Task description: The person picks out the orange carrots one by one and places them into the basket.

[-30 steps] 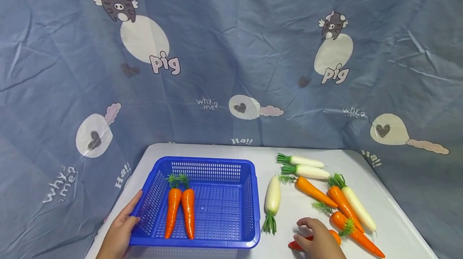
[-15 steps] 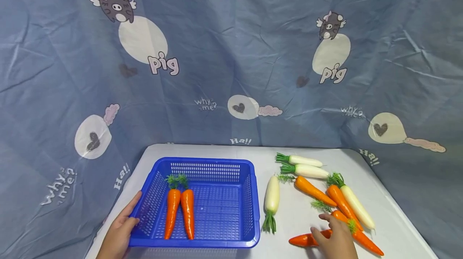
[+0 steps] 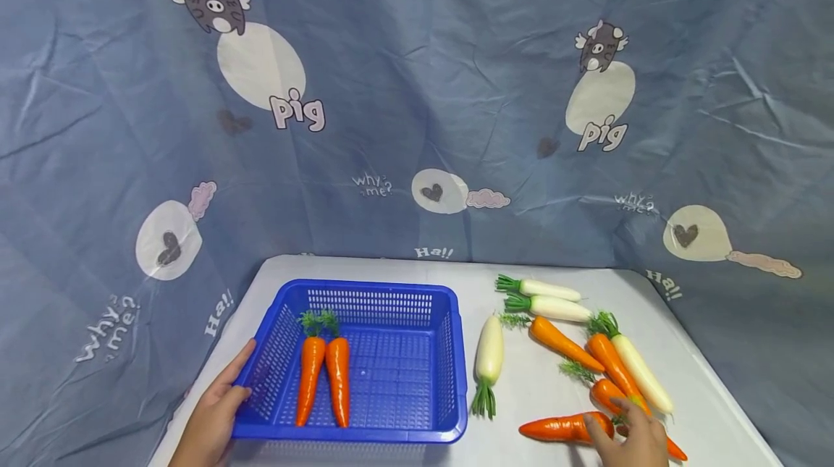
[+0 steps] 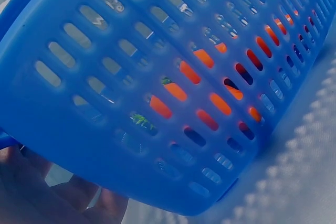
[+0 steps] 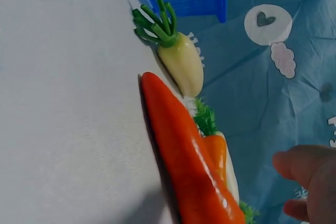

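Note:
My left hand (image 3: 211,413) holds the left side of a blue plastic basket (image 3: 348,435), thumb at the rim and fingers along the outer wall. Two carrots (image 3: 310,380) lie side by side in the basket's left half, leaves toward the back. My right hand (image 3: 630,439) hovers at the leafy end of a red-orange carrot (image 3: 554,428), thumb and fingers spread. In the right wrist view that carrot (image 5: 178,145) shows along its length, with the fingertips (image 5: 286,163) off to its right. Another carrot (image 3: 606,394) lies partly hidden behind this hand.
A white radish (image 3: 490,351) lies right of the basket, leaves toward the front. Two more white radishes (image 3: 560,309) lie at the back. Further right are an orange carrot (image 3: 565,344), another carrot (image 3: 615,362) and a long white radish (image 3: 645,373). A printed blue cloth (image 3: 404,90) hangs behind.
My right hand has moved right along the front carrot, from its middle to its leafy end, uncovering its body. The left hand and basket stay in place.

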### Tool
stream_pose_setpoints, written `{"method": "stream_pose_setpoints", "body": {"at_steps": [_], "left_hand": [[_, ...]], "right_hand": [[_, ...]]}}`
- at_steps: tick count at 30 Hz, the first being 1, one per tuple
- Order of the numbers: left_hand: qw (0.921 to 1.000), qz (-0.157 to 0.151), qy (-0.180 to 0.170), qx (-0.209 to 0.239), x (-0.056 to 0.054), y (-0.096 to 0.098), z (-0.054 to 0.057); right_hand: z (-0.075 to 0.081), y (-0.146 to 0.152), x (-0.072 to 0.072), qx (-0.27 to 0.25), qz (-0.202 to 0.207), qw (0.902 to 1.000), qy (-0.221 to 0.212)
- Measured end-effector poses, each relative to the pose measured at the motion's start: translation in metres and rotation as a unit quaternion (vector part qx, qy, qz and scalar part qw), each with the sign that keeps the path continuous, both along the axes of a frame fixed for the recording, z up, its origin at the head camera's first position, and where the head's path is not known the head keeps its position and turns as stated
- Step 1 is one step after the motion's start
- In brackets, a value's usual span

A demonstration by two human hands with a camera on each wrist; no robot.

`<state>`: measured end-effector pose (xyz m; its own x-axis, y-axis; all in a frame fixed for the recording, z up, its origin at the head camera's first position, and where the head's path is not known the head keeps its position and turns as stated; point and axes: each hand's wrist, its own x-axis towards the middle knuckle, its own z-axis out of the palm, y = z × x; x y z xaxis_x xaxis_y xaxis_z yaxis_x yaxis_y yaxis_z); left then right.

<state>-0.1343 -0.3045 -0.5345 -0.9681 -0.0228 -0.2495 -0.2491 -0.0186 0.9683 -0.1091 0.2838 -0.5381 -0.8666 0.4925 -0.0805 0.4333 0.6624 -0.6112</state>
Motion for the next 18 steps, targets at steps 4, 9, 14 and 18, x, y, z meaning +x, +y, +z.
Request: {"method": "stream_pose_setpoints", "body": {"at_steps": [4, 9, 14, 18], "left_hand": [[0.9999, 0.008, 0.001, 0.015, -0.002, 0.0, 0.001], [0.9999, 0.0, 0.012, 0.0, -0.002, 0.0, 0.0], [0.9992, -0.009, 0.036, -0.012, 0.001, -0.002, -0.003], [0.9991, -0.004, 0.042, 0.003, 0.002, -0.002, -0.004]], "right_hand": [[-0.004, 0.003, 0.001, -0.01, -0.01, 0.9998, -0.012], [-0.014, -0.003, 0.0, -0.018, -0.036, 0.9988, -0.027], [-0.023, -0.004, -0.003, -0.049, -0.068, 0.9936, -0.076], [-0.026, 0.001, -0.006, -0.073, -0.067, 0.9913, -0.086]]}}
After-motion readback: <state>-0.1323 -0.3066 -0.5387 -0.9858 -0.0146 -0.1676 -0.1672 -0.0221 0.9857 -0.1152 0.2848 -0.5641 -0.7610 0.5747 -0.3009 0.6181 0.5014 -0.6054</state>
